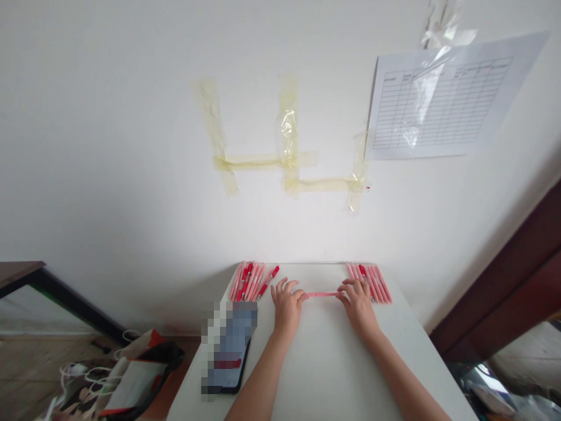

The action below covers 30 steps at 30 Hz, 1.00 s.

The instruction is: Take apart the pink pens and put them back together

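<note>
A pink pen (322, 294) lies crosswise between my two hands over the white table (333, 362). My left hand (287, 304) pinches its left end with thumb and forefinger, the other fingers spread. My right hand (357, 301) grips its right end, fingers curled. Left of my left hand lies a heap of several pink and red pens (250, 282). A row of several pink pens (372, 282) lies just right of my right hand, at the table's far edge.
A dark phone (230, 354) lies on the table's left side. A white wall with tape strips (287, 158) and a taped printed form (442, 102) rises behind. Bags and cables (123, 380) sit on the floor left; dark wooden furniture (517, 275) stands right.
</note>
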Available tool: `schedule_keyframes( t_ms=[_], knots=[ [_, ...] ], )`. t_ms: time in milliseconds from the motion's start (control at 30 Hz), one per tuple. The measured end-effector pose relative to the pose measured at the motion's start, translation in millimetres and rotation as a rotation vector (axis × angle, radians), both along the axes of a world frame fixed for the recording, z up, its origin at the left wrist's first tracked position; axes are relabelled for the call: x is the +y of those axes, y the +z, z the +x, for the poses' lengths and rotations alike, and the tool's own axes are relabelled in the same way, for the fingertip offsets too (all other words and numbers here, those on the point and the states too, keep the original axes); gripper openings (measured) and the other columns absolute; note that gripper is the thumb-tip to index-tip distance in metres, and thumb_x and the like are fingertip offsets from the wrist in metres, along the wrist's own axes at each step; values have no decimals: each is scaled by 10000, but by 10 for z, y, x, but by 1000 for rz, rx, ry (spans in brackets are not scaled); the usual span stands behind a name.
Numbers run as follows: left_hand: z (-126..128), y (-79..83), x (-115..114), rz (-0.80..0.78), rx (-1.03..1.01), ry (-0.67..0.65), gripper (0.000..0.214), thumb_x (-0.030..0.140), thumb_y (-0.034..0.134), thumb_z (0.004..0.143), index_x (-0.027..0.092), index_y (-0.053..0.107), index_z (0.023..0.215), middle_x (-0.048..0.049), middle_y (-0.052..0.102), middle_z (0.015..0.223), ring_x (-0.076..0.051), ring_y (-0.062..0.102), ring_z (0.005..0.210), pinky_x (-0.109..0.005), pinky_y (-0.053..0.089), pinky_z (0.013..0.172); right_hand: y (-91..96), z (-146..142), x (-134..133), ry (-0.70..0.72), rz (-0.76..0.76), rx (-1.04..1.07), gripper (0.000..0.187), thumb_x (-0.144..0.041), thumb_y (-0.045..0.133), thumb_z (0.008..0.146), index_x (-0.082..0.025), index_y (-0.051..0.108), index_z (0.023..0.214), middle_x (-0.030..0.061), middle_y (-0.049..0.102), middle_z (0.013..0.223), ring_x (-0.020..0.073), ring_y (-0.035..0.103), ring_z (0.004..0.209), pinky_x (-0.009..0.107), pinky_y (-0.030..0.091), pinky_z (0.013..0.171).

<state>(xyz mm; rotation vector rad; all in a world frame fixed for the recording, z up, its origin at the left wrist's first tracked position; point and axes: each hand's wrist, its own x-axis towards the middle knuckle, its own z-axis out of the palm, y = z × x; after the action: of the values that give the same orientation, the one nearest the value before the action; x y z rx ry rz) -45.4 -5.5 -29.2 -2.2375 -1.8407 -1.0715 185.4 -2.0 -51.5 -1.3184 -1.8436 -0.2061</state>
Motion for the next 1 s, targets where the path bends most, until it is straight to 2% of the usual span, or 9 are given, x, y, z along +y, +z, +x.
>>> schedule_keyframes(
  t_ms=[100,233,400,533,667,800,867,1000],
  knots=[
    [0,-3,6,1,-1,2,121,211,685,845,276,772,792,-52,692,1162,-317,483,1279,-709,259,1135,1,8,0,16,-5,12,170,-354,542,975,-235,662,999,100,602,1139,291,488,1125,488,476,944],
    [-7,-2,8,-3,-19,3,138,200,668,852,284,767,805,-44,691,1169,-310,476,1282,-717,254,1135,13,7,-18,-28,-25,18,269,-436,561,957,-253,663,1125,117,588,1174,316,471,1162,517,476,944],
    [-8,11,2,-9,-36,-1,129,214,674,850,285,773,806,-44,694,1164,-315,476,1284,-708,243,1146,21,-6,-18,-46,-33,10,271,-371,487,992,-233,696,886,121,588,1165,314,464,1161,518,471,942],
    [-8,6,7,-16,-55,2,122,225,678,848,278,776,796,-47,690,1161,-315,475,1286,-709,232,1153,13,4,-8,-1,-27,44,216,-369,496,988,-242,668,1022,112,593,1153,298,476,1146,505,479,941],
    [-11,7,11,-8,-66,3,137,202,673,847,283,773,798,-42,686,1161,-309,478,1284,-705,234,1149,12,15,-19,-21,-45,43,315,-449,547,959,-266,629,1202,114,572,1190,317,455,1191,534,461,979],
    [-7,23,3,-19,-65,9,123,223,681,848,286,781,816,-42,686,1173,-317,478,1280,-688,245,1150,14,8,-22,-44,-45,15,252,-387,486,990,-255,701,975,116,572,1181,319,455,1182,529,469,949],
    [-6,26,0,-34,-60,11,116,232,684,848,285,784,820,-40,689,1180,-324,473,1282,-691,239,1149,12,6,-15,-23,-38,12,248,-357,480,993,-243,691,932,114,577,1171,314,458,1171,519,472,943],
    [-11,15,7,-41,-58,11,112,227,692,844,288,785,829,-44,691,1182,-315,471,1288,-691,246,1145,3,12,-3,8,-32,34,238,-396,511,983,-244,650,1101,111,575,1176,303,458,1161,511,465,968]
  ],
)
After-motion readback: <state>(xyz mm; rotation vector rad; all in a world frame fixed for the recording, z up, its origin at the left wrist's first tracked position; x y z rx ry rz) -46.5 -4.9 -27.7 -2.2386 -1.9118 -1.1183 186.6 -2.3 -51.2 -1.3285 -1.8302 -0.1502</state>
